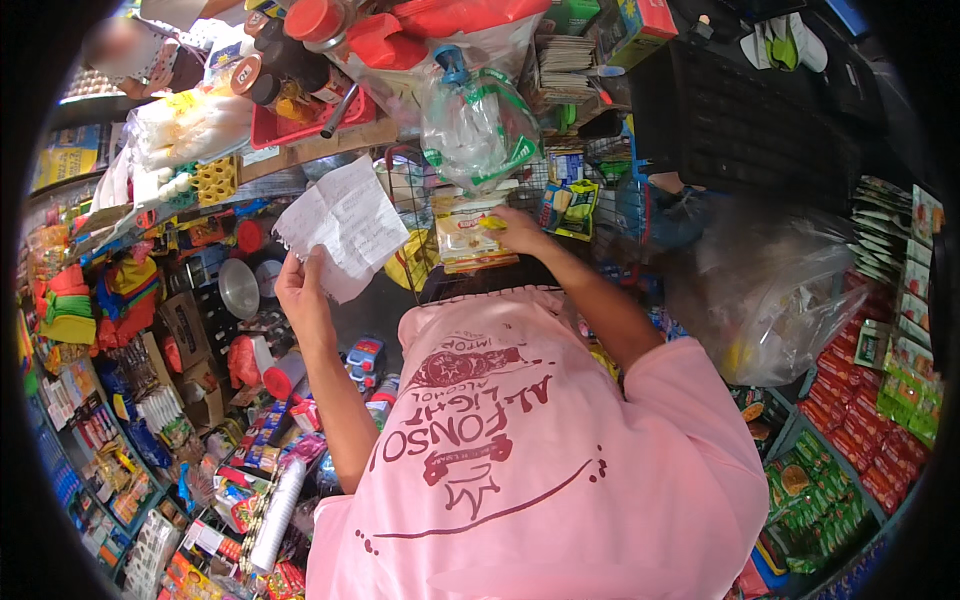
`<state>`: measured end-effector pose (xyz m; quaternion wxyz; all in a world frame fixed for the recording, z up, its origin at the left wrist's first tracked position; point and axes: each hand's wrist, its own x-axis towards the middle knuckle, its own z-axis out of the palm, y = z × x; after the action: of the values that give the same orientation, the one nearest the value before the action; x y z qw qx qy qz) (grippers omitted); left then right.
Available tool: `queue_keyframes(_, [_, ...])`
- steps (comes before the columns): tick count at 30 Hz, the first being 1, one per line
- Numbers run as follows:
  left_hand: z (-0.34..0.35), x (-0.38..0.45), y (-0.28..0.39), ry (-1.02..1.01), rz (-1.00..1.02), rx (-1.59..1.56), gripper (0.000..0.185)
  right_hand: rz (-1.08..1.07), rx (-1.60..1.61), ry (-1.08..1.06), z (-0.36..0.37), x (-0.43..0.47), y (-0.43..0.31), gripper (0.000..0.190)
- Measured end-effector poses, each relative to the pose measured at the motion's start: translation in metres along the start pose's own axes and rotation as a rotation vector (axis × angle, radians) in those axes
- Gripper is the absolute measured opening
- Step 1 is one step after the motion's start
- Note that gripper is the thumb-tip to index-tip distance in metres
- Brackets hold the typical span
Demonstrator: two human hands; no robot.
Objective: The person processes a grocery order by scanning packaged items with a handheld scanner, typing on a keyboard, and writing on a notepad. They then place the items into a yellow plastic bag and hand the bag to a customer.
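Note:
My left hand [301,289] pinches a creased sheet of paper [352,217] with handwriting on it, thumb across its lower edge. To its right, my right hand [523,232] reaches over a stack of printed packets [463,229] in a wire basket [411,259]. A small yellow item [492,223] shows at the fingertips of that hand; its kind is unclear. Beside my right hand, yellow-green and blue packets [576,204] lean against the basket's wire side. Above the stack hangs a clear plastic bag [480,127] with green print and a blue cap or top.
A red tray [270,129] of jars and bottles stands on the counter, with a marker pen [340,111] at its edge. Crowded goods fill the left side. Red sachets [862,405] and green sachets [817,487] hang at right. A person [139,56] is at the far upper left.

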<state>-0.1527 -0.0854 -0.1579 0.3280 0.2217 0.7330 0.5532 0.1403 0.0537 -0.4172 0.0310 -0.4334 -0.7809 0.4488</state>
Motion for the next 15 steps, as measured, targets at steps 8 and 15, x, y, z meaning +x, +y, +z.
queue_keyframes(8, [0.020,0.006,-0.010,-0.151,0.016,-0.107,0.024,0.613,1.145,0.141,-0.093,-0.043,0.036,0.056])
queue_keyframes(15, [0.017,0.004,-0.005,-0.157,0.037,-0.152,0.020,0.346,1.532,0.092,-0.120,-0.086,-0.006,0.057])
